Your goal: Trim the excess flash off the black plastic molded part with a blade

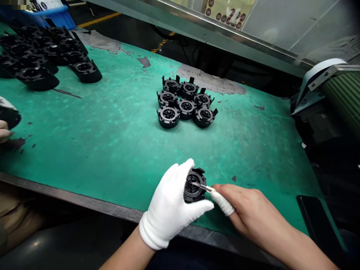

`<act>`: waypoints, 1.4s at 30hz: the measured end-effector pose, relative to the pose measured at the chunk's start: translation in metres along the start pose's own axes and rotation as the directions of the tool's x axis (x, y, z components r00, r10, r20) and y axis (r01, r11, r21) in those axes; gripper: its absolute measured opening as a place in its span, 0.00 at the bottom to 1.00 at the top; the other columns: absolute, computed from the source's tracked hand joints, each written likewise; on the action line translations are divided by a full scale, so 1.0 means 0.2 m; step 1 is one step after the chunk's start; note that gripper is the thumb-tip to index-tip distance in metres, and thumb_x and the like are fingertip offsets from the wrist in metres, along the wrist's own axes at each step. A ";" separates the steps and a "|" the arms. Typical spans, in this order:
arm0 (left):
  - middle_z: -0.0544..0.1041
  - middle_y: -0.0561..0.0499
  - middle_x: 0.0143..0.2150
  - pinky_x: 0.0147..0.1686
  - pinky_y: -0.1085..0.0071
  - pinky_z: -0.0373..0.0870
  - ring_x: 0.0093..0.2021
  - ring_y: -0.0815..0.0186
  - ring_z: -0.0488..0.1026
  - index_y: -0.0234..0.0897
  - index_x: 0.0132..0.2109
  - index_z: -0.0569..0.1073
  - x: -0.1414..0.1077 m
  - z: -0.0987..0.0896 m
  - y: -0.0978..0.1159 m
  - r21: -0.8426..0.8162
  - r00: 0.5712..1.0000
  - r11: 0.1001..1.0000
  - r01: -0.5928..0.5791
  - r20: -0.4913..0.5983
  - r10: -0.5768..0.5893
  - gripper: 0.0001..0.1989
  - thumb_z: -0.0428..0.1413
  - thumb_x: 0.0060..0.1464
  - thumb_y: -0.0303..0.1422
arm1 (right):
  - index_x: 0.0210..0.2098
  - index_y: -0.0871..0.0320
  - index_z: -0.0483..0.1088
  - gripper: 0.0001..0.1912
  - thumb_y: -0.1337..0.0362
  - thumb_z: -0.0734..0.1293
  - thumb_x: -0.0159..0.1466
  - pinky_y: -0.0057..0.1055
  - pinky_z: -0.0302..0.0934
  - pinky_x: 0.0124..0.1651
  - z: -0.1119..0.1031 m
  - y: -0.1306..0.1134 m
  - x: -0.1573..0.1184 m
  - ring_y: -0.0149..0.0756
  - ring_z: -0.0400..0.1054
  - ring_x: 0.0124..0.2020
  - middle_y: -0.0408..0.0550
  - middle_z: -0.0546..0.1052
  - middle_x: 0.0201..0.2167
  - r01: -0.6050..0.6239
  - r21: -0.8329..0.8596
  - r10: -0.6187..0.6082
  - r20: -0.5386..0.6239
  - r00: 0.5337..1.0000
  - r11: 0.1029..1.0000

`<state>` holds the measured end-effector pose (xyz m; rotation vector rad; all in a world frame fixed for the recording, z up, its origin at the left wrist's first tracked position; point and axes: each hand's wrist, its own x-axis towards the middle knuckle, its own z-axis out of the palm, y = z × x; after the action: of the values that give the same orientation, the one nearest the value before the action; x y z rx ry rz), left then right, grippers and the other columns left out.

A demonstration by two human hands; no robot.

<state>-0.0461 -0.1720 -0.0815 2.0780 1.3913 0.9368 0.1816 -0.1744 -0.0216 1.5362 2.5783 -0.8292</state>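
- Left hand (170, 204): we see it in a white knitted glove, its forearm entering from the lower edge and angled up to the right, with the back of the hand facing the camera.
- Left fingers: we find them bunched together and curved around the left and far edge of the black round part (193, 193). The thumb extends to the right along the part's near side. The span between thumb and fingers matches the part, which sits within this grip; we cannot tell how firmly each fingertip presses.
- Right hand (249, 206): we see it bare, its forearm entering from the lower right corner and pointing up to the left, directly beside the part.
- Right fingers: we note the thumb and forefinger pinching a slim, pale-handled tool (207, 188). A white finger cover (223, 203) encloses the thumb. The remaining fingers are largely hidden.
- Tool position: we see the pointed end over the ribbed centre of the part; we cannot confirm contact.
- Part position: we locate it near the front edge of the green table (112, 142), its ribbed face towards us.
- Surroundings: we count seven similar black parts (186, 107) clustered farther back, well apart from both hands.
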 end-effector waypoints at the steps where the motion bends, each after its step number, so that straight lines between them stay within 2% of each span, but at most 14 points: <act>1: 0.68 0.38 0.64 0.65 0.52 0.64 0.65 0.51 0.66 0.35 0.67 0.56 0.00 0.00 0.00 -0.001 1.000 1.000 -0.002 -0.001 0.002 0.46 0.64 0.51 0.53 | 0.57 0.52 0.68 0.22 0.71 0.58 0.66 0.37 0.69 0.48 -0.01 0.00 0.00 0.42 0.76 0.44 0.49 0.79 0.48 0.005 -0.012 -0.004 0.012 1.000 1.000; 8: 0.69 0.38 0.64 0.65 0.51 0.64 0.65 0.51 0.66 0.34 0.67 0.55 0.01 -0.01 0.00 0.004 1.000 1.000 -0.007 0.006 0.007 0.47 0.64 0.50 0.53 | 0.54 0.50 0.70 0.23 0.75 0.60 0.63 0.33 0.68 0.42 -0.12 -0.02 0.04 0.41 0.77 0.41 0.47 0.80 0.45 0.020 -0.104 -0.008 0.120 0.993 0.994; 11: 0.69 0.38 0.64 0.65 0.50 0.63 0.65 0.50 0.65 0.35 0.67 0.55 0.01 -0.01 0.01 0.008 1.000 1.000 0.001 0.011 -0.001 0.47 0.64 0.50 0.53 | 0.54 0.46 0.69 0.22 0.73 0.59 0.65 0.34 0.68 0.40 -0.15 -0.01 0.04 0.40 0.77 0.41 0.43 0.80 0.44 0.033 -0.069 -0.021 0.170 0.985 0.997; 13: 0.69 0.38 0.64 0.65 0.50 0.64 0.65 0.50 0.66 0.35 0.67 0.55 0.01 -0.01 0.01 0.000 1.000 1.000 0.004 0.006 -0.004 0.46 0.63 0.51 0.54 | 0.56 0.44 0.67 0.20 0.70 0.58 0.68 0.33 0.68 0.41 -0.16 0.01 0.02 0.38 0.77 0.43 0.41 0.79 0.47 0.049 0.005 -0.049 0.118 0.992 0.999; 15: 0.68 0.39 0.64 0.65 0.52 0.64 0.65 0.51 0.66 0.36 0.67 0.56 0.01 -0.01 0.01 -0.011 1.000 1.000 0.000 0.000 0.000 0.45 0.63 0.51 0.53 | 0.57 0.44 0.64 0.18 0.67 0.57 0.71 0.31 0.68 0.44 -0.15 0.04 0.00 0.35 0.76 0.46 0.41 0.78 0.50 0.060 0.053 -0.060 -0.008 0.998 0.997; 18: 0.67 0.40 0.65 0.65 0.53 0.65 0.65 0.52 0.65 0.37 0.67 0.57 0.01 -0.01 0.01 -0.015 1.000 1.000 -0.006 0.002 0.006 0.44 0.64 0.51 0.52 | 0.58 0.45 0.63 0.16 0.64 0.55 0.74 0.31 0.68 0.44 -0.11 0.08 -0.02 0.35 0.75 0.47 0.43 0.78 0.51 0.030 0.038 -0.026 -0.100 0.995 0.999; 22: 0.68 0.39 0.64 0.65 0.51 0.65 0.65 0.51 0.65 0.35 0.67 0.55 0.02 -0.01 0.01 0.004 1.000 1.000 0.012 0.018 -0.012 0.46 0.65 0.50 0.50 | 0.59 0.44 0.65 0.18 0.62 0.55 0.74 0.35 0.68 0.43 -0.08 0.09 0.00 0.39 0.75 0.42 0.46 0.79 0.47 -0.025 -0.037 0.024 -0.016 1.000 0.999; 26: 0.69 0.39 0.62 0.64 0.51 0.65 0.64 0.51 0.66 0.36 0.67 0.56 0.02 -0.01 0.02 -0.001 0.999 1.000 0.020 0.027 -0.020 0.45 0.65 0.50 0.49 | 0.60 0.42 0.65 0.19 0.63 0.57 0.72 0.35 0.65 0.38 -0.10 0.07 0.05 0.40 0.75 0.37 0.44 0.78 0.39 -0.026 -0.161 0.036 0.061 0.998 0.987; 33: 0.69 0.38 0.63 0.64 0.49 0.64 0.64 0.49 0.66 0.36 0.67 0.56 0.02 -0.02 0.02 0.018 0.999 0.999 0.032 0.041 -0.033 0.44 0.65 0.51 0.49 | 0.60 0.44 0.67 0.23 0.69 0.61 0.68 0.34 0.55 0.30 -0.16 0.08 0.12 0.38 0.74 0.33 0.41 0.76 0.34 0.068 -0.372 -0.067 0.016 0.998 0.926; 38: 0.69 0.39 0.63 0.65 0.50 0.64 0.64 0.50 0.66 0.37 0.67 0.56 0.03 -0.02 0.02 0.010 0.999 1.000 0.030 0.040 -0.030 0.44 0.65 0.50 0.48 | 0.59 0.47 0.69 0.22 0.70 0.60 0.68 0.32 0.54 0.30 -0.18 0.08 0.16 0.38 0.74 0.34 0.43 0.78 0.33 0.094 -0.390 -0.098 0.010 0.995 0.916; 42: 0.70 0.39 0.62 0.65 0.50 0.64 0.64 0.50 0.67 0.36 0.66 0.57 0.03 -0.02 0.02 0.012 0.999 1.000 0.027 0.032 -0.028 0.43 0.65 0.51 0.48 | 0.56 0.46 0.71 0.21 0.70 0.60 0.68 0.29 0.57 0.29 -0.20 0.09 0.15 0.36 0.75 0.34 0.43 0.80 0.35 0.096 -0.293 -0.085 0.048 0.995 0.951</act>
<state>-0.0447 -0.1687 -0.0751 2.0680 1.4085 0.8818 0.1907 -0.1255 -0.0039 1.3163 2.6168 -0.4419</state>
